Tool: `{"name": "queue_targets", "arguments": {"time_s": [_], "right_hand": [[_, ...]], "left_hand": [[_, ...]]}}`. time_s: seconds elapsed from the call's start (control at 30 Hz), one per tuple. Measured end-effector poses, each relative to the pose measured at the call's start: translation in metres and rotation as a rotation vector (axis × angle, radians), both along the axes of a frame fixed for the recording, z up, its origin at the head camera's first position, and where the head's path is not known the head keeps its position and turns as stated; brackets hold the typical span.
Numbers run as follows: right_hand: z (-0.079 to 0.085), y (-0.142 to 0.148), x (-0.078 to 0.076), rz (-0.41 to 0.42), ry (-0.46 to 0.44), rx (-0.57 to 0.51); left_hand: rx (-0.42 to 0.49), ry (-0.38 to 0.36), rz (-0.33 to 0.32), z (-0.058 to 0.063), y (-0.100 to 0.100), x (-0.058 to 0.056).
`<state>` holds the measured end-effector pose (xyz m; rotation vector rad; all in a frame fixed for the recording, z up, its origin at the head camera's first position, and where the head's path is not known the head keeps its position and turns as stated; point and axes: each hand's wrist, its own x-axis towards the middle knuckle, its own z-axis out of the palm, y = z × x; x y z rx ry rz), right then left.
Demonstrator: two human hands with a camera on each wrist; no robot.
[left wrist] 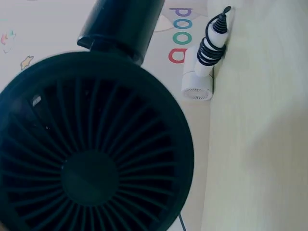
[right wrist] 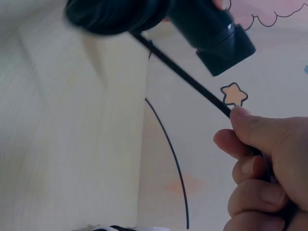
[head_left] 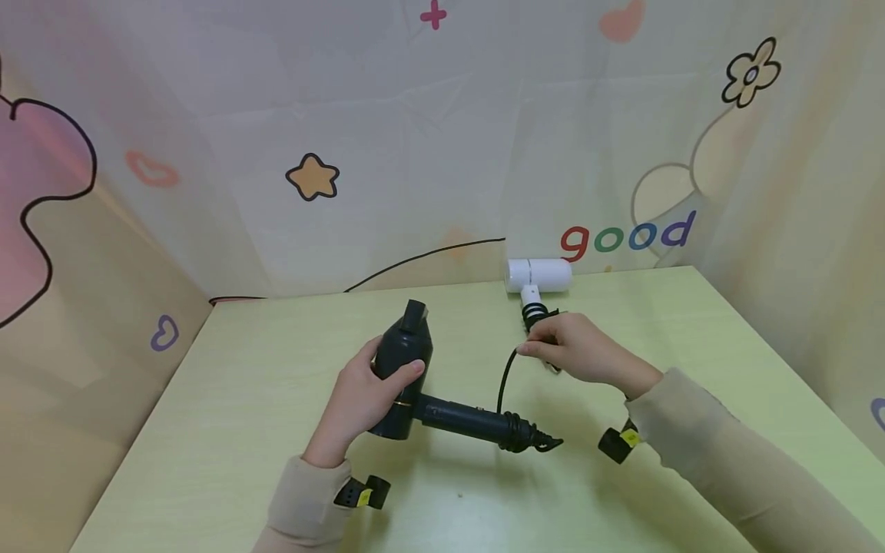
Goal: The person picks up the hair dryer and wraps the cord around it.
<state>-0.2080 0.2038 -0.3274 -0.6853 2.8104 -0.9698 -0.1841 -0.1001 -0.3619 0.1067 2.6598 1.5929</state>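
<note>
My left hand (head_left: 359,395) grips the barrel of a black hair dryer (head_left: 452,415), thumb over its front side. The dryer is tilted, its narrow nozzle pointing up and away and its handle reaching to the right. Several turns of black cord (head_left: 510,432) are wound round the handle's end. Between thumb and curled fingers, my right hand (head_left: 581,349) holds a stretch of that cord, pulled taut from the handle in the right wrist view (right wrist: 185,74). The slotted round back of the dryer (left wrist: 91,178) fills much of the left wrist view.
A white hair dryer (head_left: 539,275) lies at the back of the pale table (head_left: 242,399), its handle wrapped in black cord and partly hidden behind my right hand in the head view. A printed curtain (head_left: 387,115) hangs behind the table's far edge.
</note>
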Motion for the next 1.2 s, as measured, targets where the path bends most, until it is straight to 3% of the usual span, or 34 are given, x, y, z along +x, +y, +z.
{"name": "queue_targets", "arguments": {"time_s": [0.4,0.73,0.97,1.2], "right_hand": [[0.016,-0.007,0.028,0.013,0.114,-0.030],[0.021,-0.014,0.049,0.018,0.103,-0.052],[0.019,-0.015,0.060,0.020,0.111,-0.068],[0.017,-0.019,0.072,0.029,0.182,-0.078]], "left_hand": [[-0.076,0.067,0.058,0.001,0.007,0.001],[-0.104,0.074,0.115,-0.001,0.007,0.000],[-0.091,0.104,0.170,-0.001,0.007,-0.002],[-0.062,0.129,0.207,0.003,0.005,-0.005]]}}
